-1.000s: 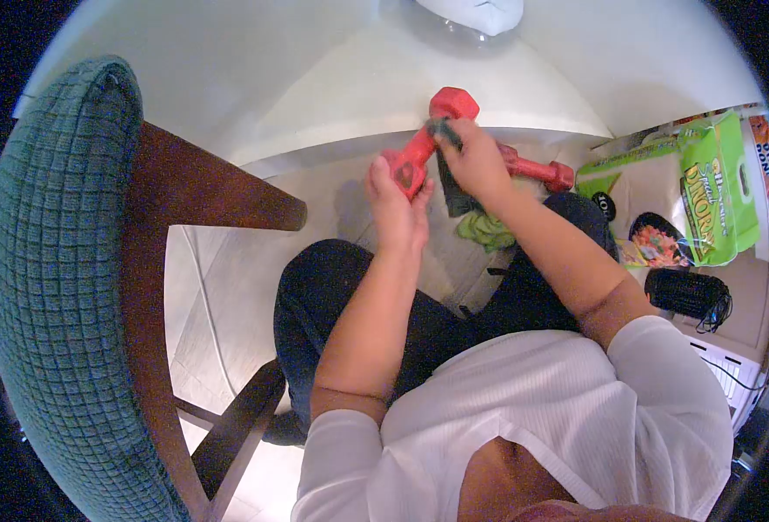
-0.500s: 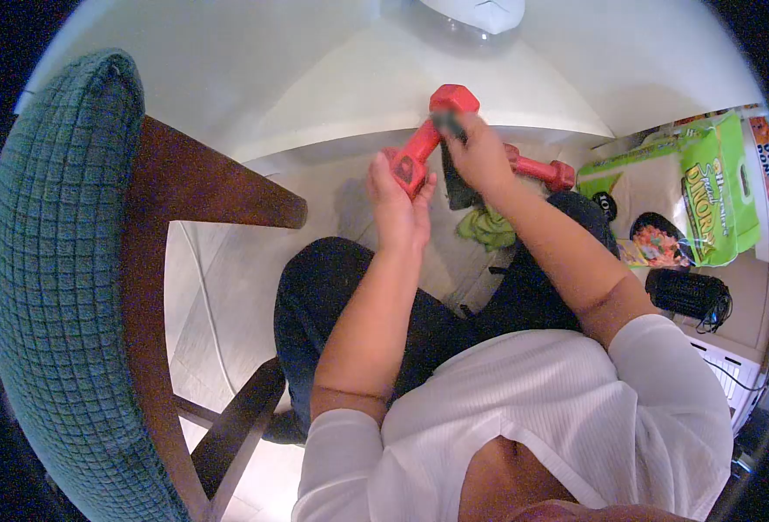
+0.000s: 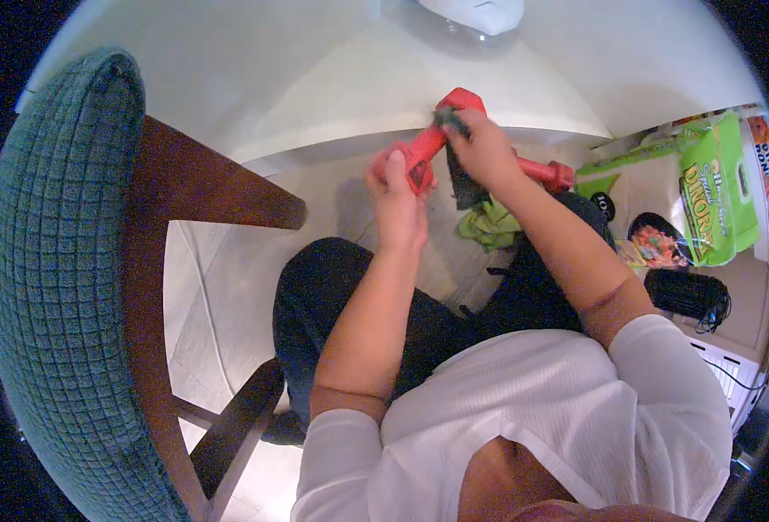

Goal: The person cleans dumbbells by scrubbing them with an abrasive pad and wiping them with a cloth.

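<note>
left grip (image 3: 394,196) clasping red hex dumbbell (image 3: 429,144) above floor (image 3: 324,200) near wall-side edge | right grip (image 3: 485,155) pinching dark cloth (image 3: 466,180) on far head | wiping apparently underway, completion unclear; second dumbbell (image 3: 547,173) lying aside

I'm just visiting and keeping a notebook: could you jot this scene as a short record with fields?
Left hand: holds the near end of a red hex dumbbell
Right hand: holds a blurred dark cloth against the dumbbell's far end
Nearby: second red dumbbell, partly hidden; crumpled green cloth
Far right: Dinorado rice bag
Far left: chair with green checked cover
</note>
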